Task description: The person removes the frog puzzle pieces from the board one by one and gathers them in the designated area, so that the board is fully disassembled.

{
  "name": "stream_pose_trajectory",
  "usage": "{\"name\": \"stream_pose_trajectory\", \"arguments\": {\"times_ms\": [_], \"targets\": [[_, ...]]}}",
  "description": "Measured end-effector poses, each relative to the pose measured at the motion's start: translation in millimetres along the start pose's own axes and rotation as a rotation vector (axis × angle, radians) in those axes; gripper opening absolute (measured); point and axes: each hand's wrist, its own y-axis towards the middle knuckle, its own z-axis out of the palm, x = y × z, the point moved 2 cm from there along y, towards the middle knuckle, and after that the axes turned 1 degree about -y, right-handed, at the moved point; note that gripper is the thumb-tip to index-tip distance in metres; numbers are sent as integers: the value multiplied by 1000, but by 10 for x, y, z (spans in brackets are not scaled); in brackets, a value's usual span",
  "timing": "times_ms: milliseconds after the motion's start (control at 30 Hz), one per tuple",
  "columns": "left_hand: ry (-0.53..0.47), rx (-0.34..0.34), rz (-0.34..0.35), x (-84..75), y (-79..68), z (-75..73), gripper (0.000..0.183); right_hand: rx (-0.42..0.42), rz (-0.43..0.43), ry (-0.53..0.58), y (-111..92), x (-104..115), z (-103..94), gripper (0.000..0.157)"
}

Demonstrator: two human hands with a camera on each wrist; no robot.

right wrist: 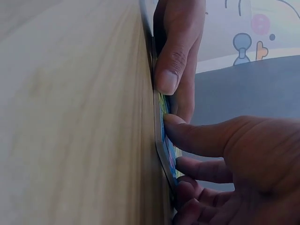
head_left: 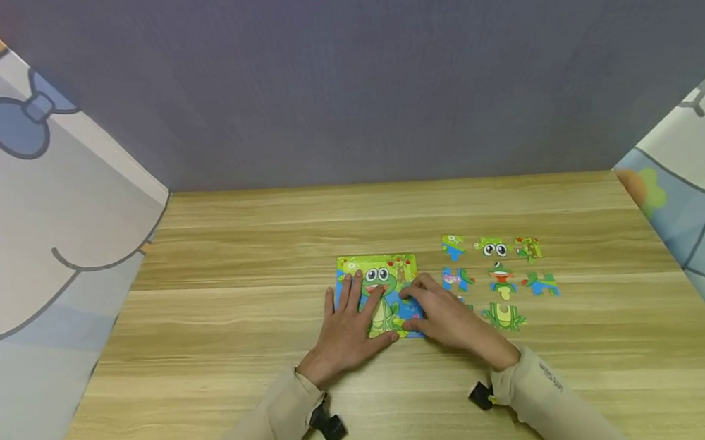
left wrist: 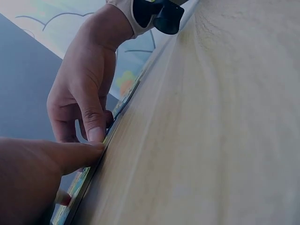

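Note:
A square frog puzzle board (head_left: 388,262) with a green and blue picture lies flat on the table. My left hand (head_left: 347,334) rests on its left side, fingers spread over the picture and thumb along the near edge. Over the lower right corner, my right hand (head_left: 451,317) has its index finger and thumb curled about a blue puzzle piece (head_left: 409,308), mostly covered by the hand. In the right wrist view, the right thumb and fingers (right wrist: 201,136) touch the blue surface beside the left thumb (right wrist: 168,79).
Right of the board lie several loose puzzle pieces in rows, among them the frog's eyes (head_left: 494,249), its mouth (head_left: 502,280) and its legs (head_left: 505,316). One piece is partly hidden behind the right hand. A grey panel (head_left: 376,69) rises behind the wooden table (head_left: 235,259).

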Motion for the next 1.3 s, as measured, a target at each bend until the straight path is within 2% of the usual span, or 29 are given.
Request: {"name": "stream_pose_trajectory", "arguments": {"times_ms": [333, 500, 633, 700, 967, 1300], "targets": [[7, -16, 2, 5, 4, 7, 81, 10, 22, 69, -1, -14, -33, 46], [9, -16, 2, 5, 11, 5, 81, -10, -44, 177, -17, -42, -109, 36], [6, -16, 0, 6, 8, 7, 81, 25, -115, 301, -33, -69, -169, 26], [6, -16, -1, 6, 5, 8, 81, 44, -132, 330, -40, -83, -183, 23], [9, -11, -2, 4, 0, 12, 81, 19, -153, 318, -36, -109, -164, 22], [11, -14, -3, 4, 1, 14, 81, -6, -112, 403, -43, -164, -208, 25]]}}
